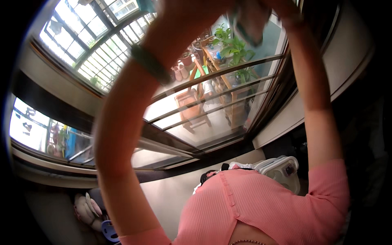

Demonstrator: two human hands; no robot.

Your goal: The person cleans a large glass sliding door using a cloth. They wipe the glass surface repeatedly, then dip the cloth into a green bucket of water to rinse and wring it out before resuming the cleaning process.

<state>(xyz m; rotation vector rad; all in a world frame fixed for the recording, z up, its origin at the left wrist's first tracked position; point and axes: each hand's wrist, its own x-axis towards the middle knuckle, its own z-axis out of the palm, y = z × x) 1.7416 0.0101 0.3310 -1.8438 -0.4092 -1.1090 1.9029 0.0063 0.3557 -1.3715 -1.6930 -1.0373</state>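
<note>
Both my arms reach up toward the top of the view. My left hand (190,14) is blurred and cut off by the upper edge, and a green bangle (150,63) circles that wrist. My right hand (283,11) is also mostly cropped at the top. Between the two hands hangs a blurred white and grey-green piece that looks like cloth (250,25), close beside my right hand. The fingers of both hands are hidden or smeared, so their grip on it does not show.
A dark-framed sliding glass door (200,148) stands before me. Beyond it are a wooden chair (191,104), leafy potted plants (237,50), pink slippers (179,72) and barred windows (107,53). Near my body sit a clear lidded plastic box (286,173) and a plush toy (87,210).
</note>
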